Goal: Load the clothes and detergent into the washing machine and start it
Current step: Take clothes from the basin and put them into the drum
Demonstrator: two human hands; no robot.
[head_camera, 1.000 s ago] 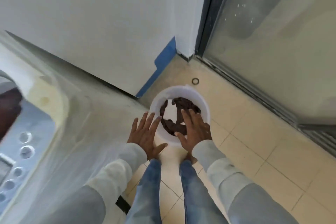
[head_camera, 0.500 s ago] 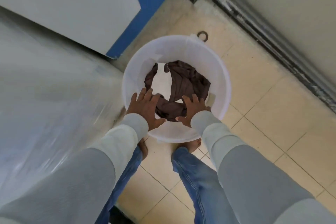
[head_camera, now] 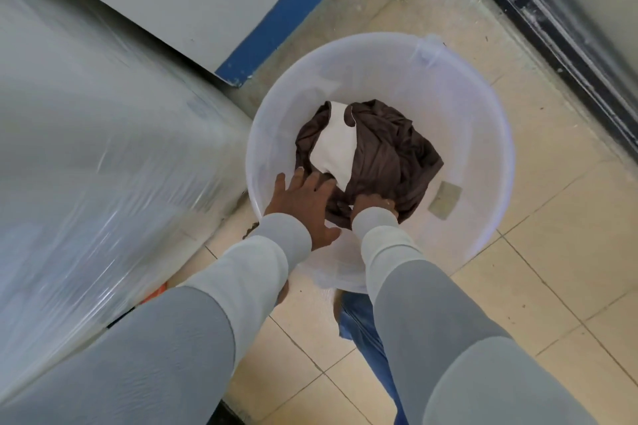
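Observation:
A white plastic bucket stands on the tiled floor. At its bottom lies a crumpled brown garment with a white cloth piece on it. Both my hands are down inside the bucket. My left hand is spread with fingers apart, its fingertips touching the near edge of the clothes. My right hand is curled into the brown garment, fingers buried in the fabric. The washing machine, wrapped in clear plastic film, fills the left side; only its side shows.
A white wall with a blue strip runs behind the bucket. A dark door frame and sill crosses the upper right. My jeans-clad legs stand just below the bucket. Open tiled floor lies to the right.
The view has tilted down and closer to the bucket. Both hands have gone from hovering over the rim to reaching inside; the right hand has closed into the brown garment.

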